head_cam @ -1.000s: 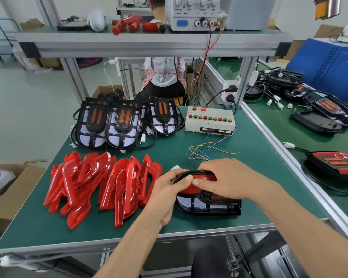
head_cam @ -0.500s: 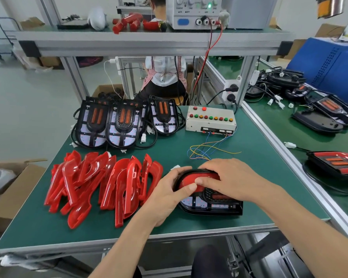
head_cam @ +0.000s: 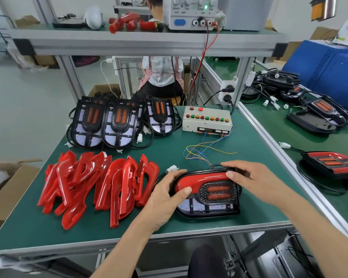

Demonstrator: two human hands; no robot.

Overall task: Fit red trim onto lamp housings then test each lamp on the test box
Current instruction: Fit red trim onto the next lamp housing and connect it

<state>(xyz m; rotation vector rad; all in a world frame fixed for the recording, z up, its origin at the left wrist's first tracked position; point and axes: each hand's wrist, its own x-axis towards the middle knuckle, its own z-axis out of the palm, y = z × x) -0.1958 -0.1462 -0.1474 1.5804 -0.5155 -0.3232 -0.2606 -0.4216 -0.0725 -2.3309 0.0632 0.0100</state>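
Observation:
A black lamp housing (head_cam: 213, 205) lies near the table's front edge with a red trim (head_cam: 201, 180) set along its top and left side. My left hand (head_cam: 167, 195) grips the housing's left end, thumb pressing on the trim. My right hand (head_cam: 251, 181) holds the upper right edge, fingers over the rim and thumb on the trim. A pile of several loose red trims (head_cam: 96, 185) lies to the left. Three untrimmed housings (head_cam: 117, 123) stand at the back left. The beige test box (head_cam: 207, 121) with coloured buttons sits at the back right, loose coloured wires (head_cam: 205, 151) trailing toward the lamp.
A shelf above holds a power supply (head_cam: 191, 13) with red and black leads. The adjoining right bench carries a trimmed lamp (head_cam: 331, 163) and more cabled housings (head_cam: 317, 113). A cardboard box (head_cam: 2, 187) stands at the left. A person sits behind the table.
My right hand has slid from over the lamp's middle to its upper right edge, uncovering the trim and the two orange lenses. The left thumb still presses the trim.

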